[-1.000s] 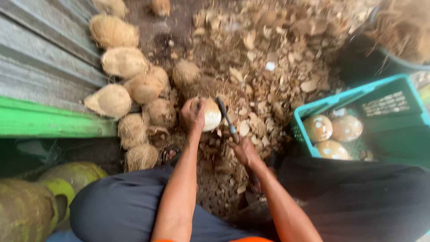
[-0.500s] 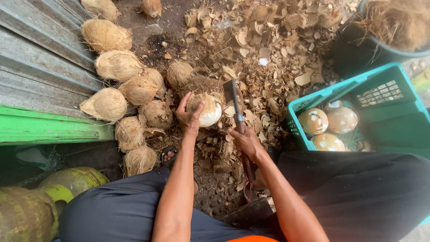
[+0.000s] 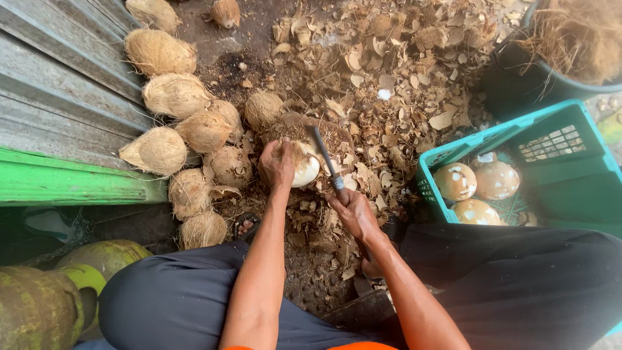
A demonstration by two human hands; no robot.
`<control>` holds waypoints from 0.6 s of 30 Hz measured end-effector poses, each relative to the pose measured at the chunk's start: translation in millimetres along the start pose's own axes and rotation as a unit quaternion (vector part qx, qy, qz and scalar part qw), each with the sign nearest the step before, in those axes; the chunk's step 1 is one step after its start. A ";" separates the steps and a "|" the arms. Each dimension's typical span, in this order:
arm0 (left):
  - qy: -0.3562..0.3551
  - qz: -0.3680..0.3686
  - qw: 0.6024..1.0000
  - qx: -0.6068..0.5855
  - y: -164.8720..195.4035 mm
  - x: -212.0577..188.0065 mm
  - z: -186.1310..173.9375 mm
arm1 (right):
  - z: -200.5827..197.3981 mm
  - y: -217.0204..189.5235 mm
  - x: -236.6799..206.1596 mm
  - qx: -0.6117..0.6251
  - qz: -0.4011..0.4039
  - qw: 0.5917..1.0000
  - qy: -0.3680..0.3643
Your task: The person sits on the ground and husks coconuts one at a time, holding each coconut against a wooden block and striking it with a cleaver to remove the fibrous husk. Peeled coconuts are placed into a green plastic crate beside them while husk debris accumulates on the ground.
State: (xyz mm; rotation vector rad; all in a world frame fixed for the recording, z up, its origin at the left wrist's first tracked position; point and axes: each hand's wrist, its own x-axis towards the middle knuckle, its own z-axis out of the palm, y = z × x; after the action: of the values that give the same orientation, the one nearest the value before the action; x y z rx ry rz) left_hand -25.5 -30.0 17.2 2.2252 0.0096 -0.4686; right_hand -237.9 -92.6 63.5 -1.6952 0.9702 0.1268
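At the far left we see green unhusked coconuts (image 3: 45, 298) low in the corner, beside a green painted board (image 3: 71, 185) and a grey corrugated metal sheet (image 3: 58, 84) above it. Next to these lies a heap of brown fibrous husked coconuts (image 3: 178, 123), touching one another along the sheet's edge. Moving right, our left hand (image 3: 277, 165) is wrapped over the top of a half-peeled coconut (image 3: 303, 170), gripping it firmly; the nut sits on the ground in front of our knees, just beside the heap, its pale shaved side turned to the right. Just right of it, our right hand (image 3: 353, 210) is clenched around the handle of a dark-bladed knife (image 3: 324, 159), whose blade points up and away, its edge close against the coconut's pale side; we cannot tell whether it touches. Around and beyond both hands the ground is covered in brown shell chips (image 3: 389, 78). Further right stands a teal plastic crate (image 3: 583, 194) holding three peeled coconuts (image 3: 476, 188) with mottled brown and white skins, resting together in its near corner. At the upper right a dark tub (image 3: 518, 84) is filled with loose husk fibre (image 3: 576, 39).
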 end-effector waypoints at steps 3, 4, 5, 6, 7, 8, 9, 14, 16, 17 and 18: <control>-0.002 0.035 0.998 0.049 3.1 8.6 6.6 | -2.0 5.5 0.9 0.163 -0.086 0.982 -0.035; -0.007 0.042 0.997 0.057 3.7 12.0 8.9 | -4.8 7.2 1.2 0.256 -0.134 0.956 -0.051; -0.014 0.046 0.997 0.066 4.1 14.6 11.2 | -8.0 8.8 0.6 0.211 -0.133 0.968 -0.010; -0.020 0.051 0.996 0.074 4.5 17.3 13.3 | -10.7 9.2 0.5 0.165 -0.131 0.977 0.031; -0.025 0.055 0.995 0.079 5.1 19.2 15.1 | -12.3 8.7 0.1 0.118 -0.130 0.982 0.071; -0.032 0.059 0.994 0.085 6.0 20.7 16.5 | -12.9 7.2 -0.3 0.121 -0.139 0.980 0.081; -0.041 0.065 0.993 0.091 7.0 21.1 17.7 | -11.8 4.8 -1.4 0.124 -0.146 0.977 0.096; -0.051 0.056 0.995 0.068 15.0 18.3 17.1 | -2.1 -9.6 -4.4 0.070 0.045 0.996 0.024; -0.040 0.065 0.996 0.054 17.4 17.2 15.1 | -3.8 -8.2 -4.7 0.084 -0.010 0.996 0.010; -0.043 0.064 0.995 0.059 17.6 16.5 14.1 | -6.1 -5.9 -3.0 0.091 -0.038 0.995 0.033; -0.050 0.055 0.995 0.066 17.2 15.3 13.6 | -8.5 -2.4 -1.7 0.096 -0.058 0.992 0.053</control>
State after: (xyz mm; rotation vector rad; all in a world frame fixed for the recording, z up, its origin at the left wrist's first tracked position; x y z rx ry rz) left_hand -12.9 -53.6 17.0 2.3153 -0.2016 -0.5314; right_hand -240.8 -98.8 69.3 -1.5881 0.9278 -0.1308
